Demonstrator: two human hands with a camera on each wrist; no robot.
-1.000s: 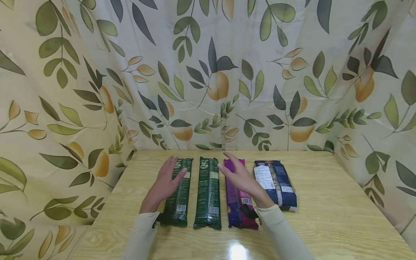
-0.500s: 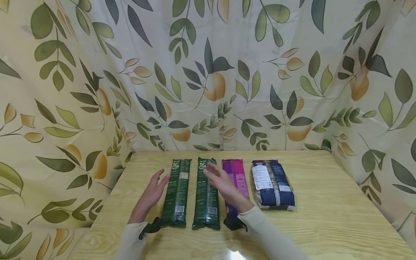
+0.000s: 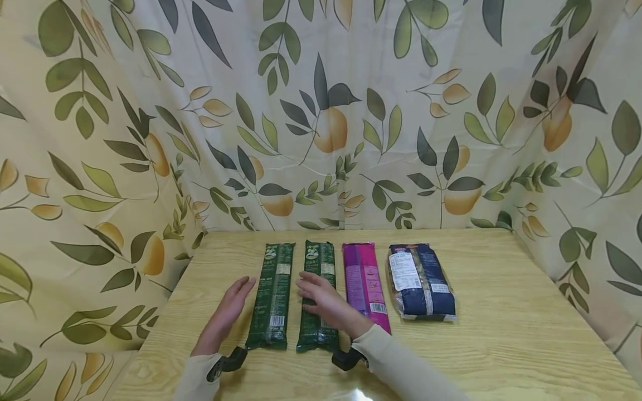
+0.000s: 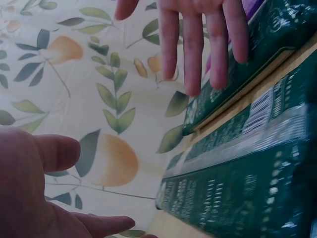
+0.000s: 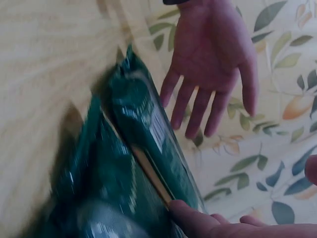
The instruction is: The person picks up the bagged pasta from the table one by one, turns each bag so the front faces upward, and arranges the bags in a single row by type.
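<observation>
Two long green spaghetti packs lie side by side on the table. My left hand (image 3: 228, 312) hovers just left of the left green pack (image 3: 273, 295), palm facing inward, fingers straight and holding nothing. Over the middle of the right green pack (image 3: 318, 262) is my right hand (image 3: 326, 301), its fingers extended toward the left. In the right wrist view a fingertip shows right at the edge of the near green pack (image 5: 114, 183). The left wrist view shows the left palm and thumb (image 4: 57, 151) beside the green pack (image 4: 237, 183), with nothing in them.
A purple and pink pack (image 3: 366, 278) lies right of the green ones. Farther right sits a wider dark blue pack (image 3: 423, 284) with a white label. The wooden table (image 3: 501, 312) is bordered by a leaf-and-fruit patterned curtain (image 3: 401, 139) at the back and sides.
Both hands have moved left and nearer the body. The left hand has come off the left green pack; the right has shifted from the purple pack to over the right green pack.
</observation>
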